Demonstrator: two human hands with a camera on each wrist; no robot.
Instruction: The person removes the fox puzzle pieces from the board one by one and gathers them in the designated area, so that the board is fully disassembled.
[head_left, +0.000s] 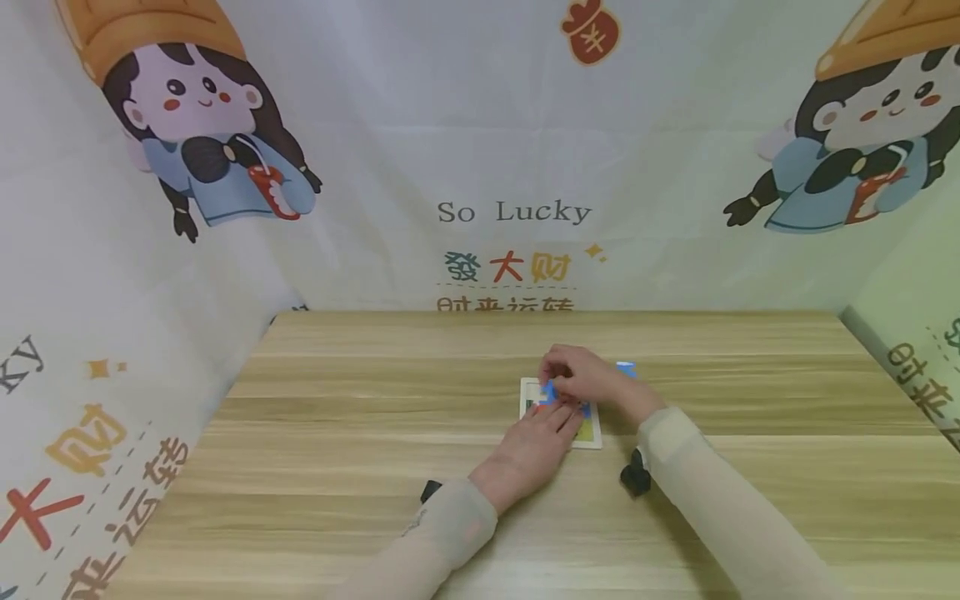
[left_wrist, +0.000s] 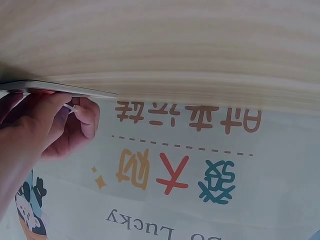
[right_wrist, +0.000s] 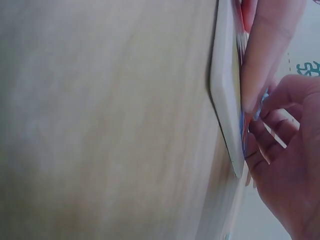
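Observation:
A small picture puzzle board (head_left: 587, 435) with a raised white border lies flat on the table. My left hand (head_left: 527, 452) rests over its lower left part, fingers extended across the picture and covering much of it. From the far side, my right hand (head_left: 588, 375) reaches in above the board and pinches a small blue puzzle piece (head_left: 549, 390) between thumb and fingers. In the right wrist view, that blue piece (right_wrist: 261, 104) appears tilted at the fingertips, close to the left hand's fingers. Another blue piece (head_left: 626, 367) lies beyond the right wrist, partly hidden.
The wood-grain table (head_left: 360, 417) extends around the board, with its far edge against a printed cloth backdrop (head_left: 375, 150). Dark wrist-camera parts (head_left: 636, 473) stick out beside the right cuff.

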